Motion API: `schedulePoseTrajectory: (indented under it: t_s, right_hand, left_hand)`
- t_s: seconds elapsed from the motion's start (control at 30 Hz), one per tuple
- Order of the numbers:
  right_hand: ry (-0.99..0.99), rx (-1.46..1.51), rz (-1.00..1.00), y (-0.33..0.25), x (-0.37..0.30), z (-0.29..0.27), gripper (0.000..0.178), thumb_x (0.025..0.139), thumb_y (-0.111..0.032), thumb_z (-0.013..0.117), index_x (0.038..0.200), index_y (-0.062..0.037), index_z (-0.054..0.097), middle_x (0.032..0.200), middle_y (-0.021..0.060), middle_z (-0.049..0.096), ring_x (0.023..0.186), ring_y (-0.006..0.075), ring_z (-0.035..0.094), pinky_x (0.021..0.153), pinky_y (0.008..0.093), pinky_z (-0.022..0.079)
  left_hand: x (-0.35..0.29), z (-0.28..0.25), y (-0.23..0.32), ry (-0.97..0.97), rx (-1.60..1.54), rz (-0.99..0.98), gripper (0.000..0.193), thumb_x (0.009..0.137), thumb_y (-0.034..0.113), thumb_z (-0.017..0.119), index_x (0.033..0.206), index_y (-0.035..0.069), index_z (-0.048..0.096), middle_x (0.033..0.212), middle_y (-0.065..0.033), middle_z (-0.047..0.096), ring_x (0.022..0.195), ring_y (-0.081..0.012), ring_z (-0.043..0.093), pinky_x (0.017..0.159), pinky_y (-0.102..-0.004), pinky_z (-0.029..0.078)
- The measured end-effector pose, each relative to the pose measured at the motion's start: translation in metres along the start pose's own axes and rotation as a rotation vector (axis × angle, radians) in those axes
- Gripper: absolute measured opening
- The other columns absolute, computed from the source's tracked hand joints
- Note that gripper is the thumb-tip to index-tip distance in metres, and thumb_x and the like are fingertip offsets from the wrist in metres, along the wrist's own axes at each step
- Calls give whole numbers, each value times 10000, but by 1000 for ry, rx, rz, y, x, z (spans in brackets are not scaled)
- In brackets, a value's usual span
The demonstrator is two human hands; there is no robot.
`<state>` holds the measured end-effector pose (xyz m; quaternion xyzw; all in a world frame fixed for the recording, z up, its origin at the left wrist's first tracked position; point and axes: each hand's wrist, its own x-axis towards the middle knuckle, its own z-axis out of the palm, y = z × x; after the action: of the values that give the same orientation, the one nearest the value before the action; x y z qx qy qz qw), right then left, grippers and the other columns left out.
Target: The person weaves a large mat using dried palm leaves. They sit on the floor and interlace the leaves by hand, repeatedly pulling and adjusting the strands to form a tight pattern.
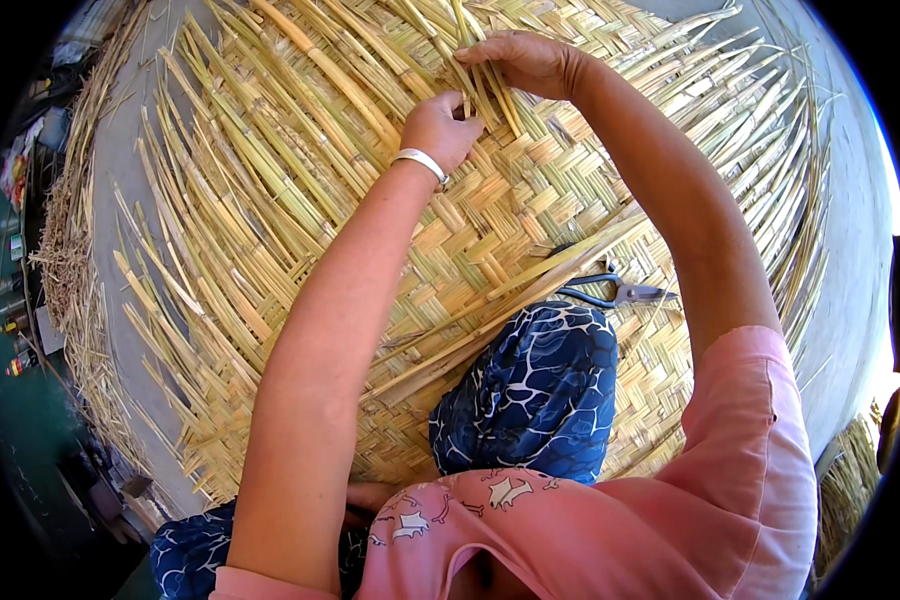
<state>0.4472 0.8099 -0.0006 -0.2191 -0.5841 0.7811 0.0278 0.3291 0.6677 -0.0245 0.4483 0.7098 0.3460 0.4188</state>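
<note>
Woven mat (520, 215): a broad sheet of flat, yellow-green strips in a slanting, over-and-under pattern; it lies beneath both hands and fills the middle of the view.
Unwoven strip ends (220, 200): long and roughly parallel, fanning out beyond the woven part on the left; others spread at the upper right.
Left hand (440, 130): at the upper centre of the mat, fingers curled, with thumb and forefinger clamped on a narrow strip (468, 104).
Right hand (525, 65): just above and to the right of the left hand, arched over the strips, fingertips touching them; whether they pinch one cannot be told.
White band (422, 163): around the left wrist.
Loose strips (570, 262): laid slantwise across the mat, near the knee.
Scissors (615, 290): dark-handled, lying on the mat, blades pointing right.
Patterned trousers (530, 390): blue with white veining, the knee over the mat.
Grey floor (855, 215): visible beyond the mat's right edge.
Straw heap (70, 240): along the far left.
</note>
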Motion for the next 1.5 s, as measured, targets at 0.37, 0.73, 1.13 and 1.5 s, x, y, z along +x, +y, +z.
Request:
schedulePoseTrajectory:
  t_s: [0.37,0.73,1.13,1.5]
  right_hand:
    - [427,-20,-47,15,-17,-11,267,872,-190,623,1111,-74,609,887,-4,589,801,94,563,737,234,486]
    - [1036,17,-190,56,-42,25,133,845,-125,649,960,-59,654,737,27,593,565,109,563,497,234,479]
    - [934,-98,-143,54,-41,26,155,823,-153,661,964,-91,676,730,19,598,621,91,551,570,230,464]
    - [1125,-1175,-361,64,-55,48,184,841,-162,565,1007,-147,644,873,135,630,824,332,607,720,408,498]
  left_hand:
    - [16,-6,-4,-128,137,32,484,829,134,595,1240,-97,487,639,-61,572,468,-115,512,440,-282,424]
    - [-11,6,-11,99,-359,-16,424,896,74,501,1307,-17,448,1164,-183,590,732,-173,664,587,-261,525]
    - [-63,33,-25,453,818,414,338,843,231,600,1149,88,592,1165,-41,535,1152,-246,423,947,-418,345]
    - [-60,30,-30,352,886,481,317,840,240,573,1126,101,586,1120,-19,541,1127,-219,439,912,-433,348]
